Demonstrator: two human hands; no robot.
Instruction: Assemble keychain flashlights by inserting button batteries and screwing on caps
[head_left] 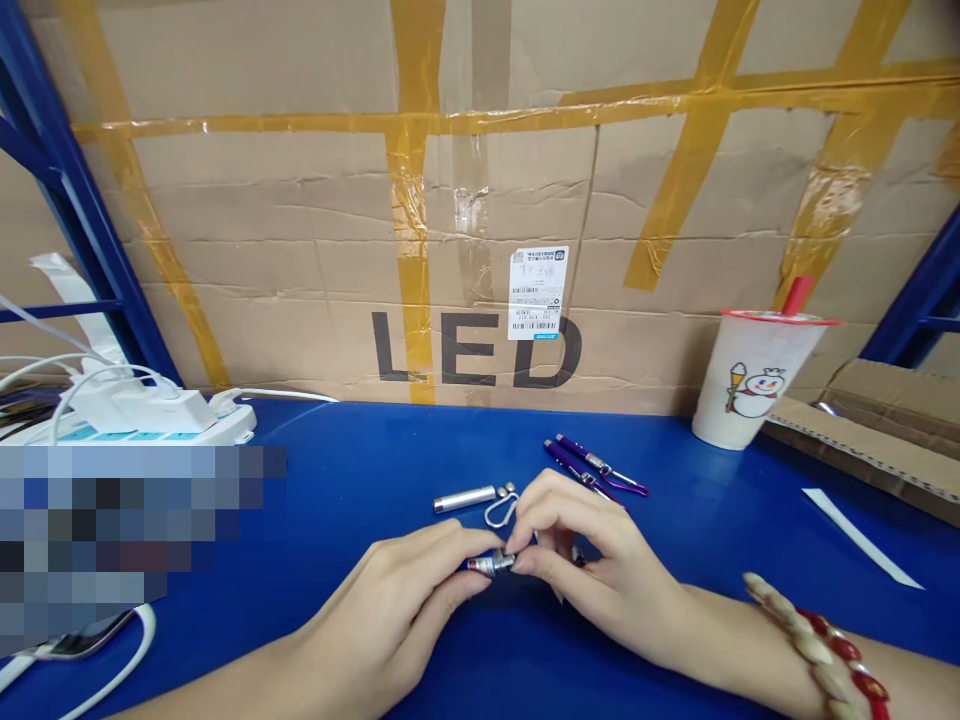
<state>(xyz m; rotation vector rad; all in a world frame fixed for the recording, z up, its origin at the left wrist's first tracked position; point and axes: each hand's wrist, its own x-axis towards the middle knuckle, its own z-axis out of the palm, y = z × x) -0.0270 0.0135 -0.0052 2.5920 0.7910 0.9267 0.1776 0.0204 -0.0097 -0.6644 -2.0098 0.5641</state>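
Observation:
My left hand [405, 600] and my right hand [577, 560] meet over the blue table [360, 480], both pinched on a small silver keychain flashlight [491, 564] held between their fingertips. My right fingers close on its end. Just beyond them lies a second silver flashlight [465, 499] with a wire clip [501, 508]. Two purple flashlights [592, 466] with clips lie behind my right hand. A beaded bracelet [810, 640] is on my right wrist.
A taped cardboard box marked LED [480, 200] stands as a wall at the back. A white drink cup with a red straw [754, 375] is at the right. A power strip with chargers [150, 412] and white cables sit at the left, next to blue shelf posts.

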